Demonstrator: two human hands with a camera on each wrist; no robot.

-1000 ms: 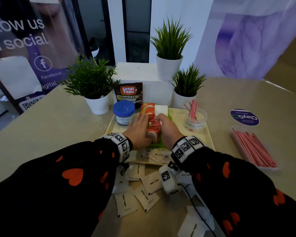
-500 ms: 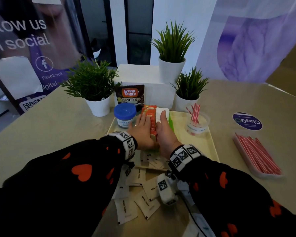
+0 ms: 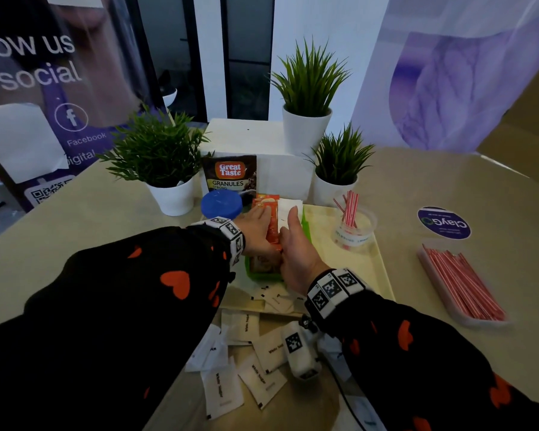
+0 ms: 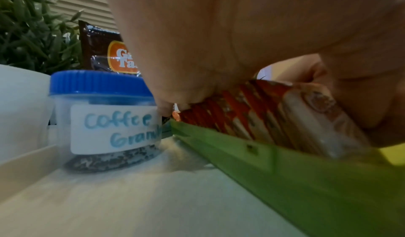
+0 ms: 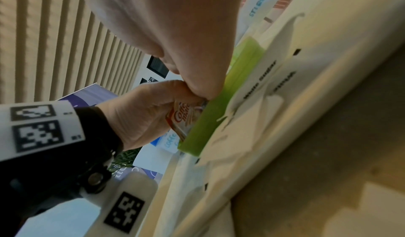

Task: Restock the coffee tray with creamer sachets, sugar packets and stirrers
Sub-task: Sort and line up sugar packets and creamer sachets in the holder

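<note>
A row of red and orange creamer sachets stands on edge in a small green bin on the cream tray. My left hand lies along the row's left side with its thumb curled round the near end, holding the sachets. My right hand presses flat against the right side, fingers straight. White sugar packets are scattered on the table before the tray, and a few lie on its front. Red-striped stirrers stand in a clear cup on the tray.
A blue-lidded coffee granules jar stands just left of the bin, with a coffee pouch behind it. Three potted plants ring the tray's back. A flat box of stirrers lies at the right, and a round sticker beyond it.
Both hands have closed in on the creamer sachets, squeezing a loose leaning stack into a tight row. The right fingers now reach farther forward along it.
</note>
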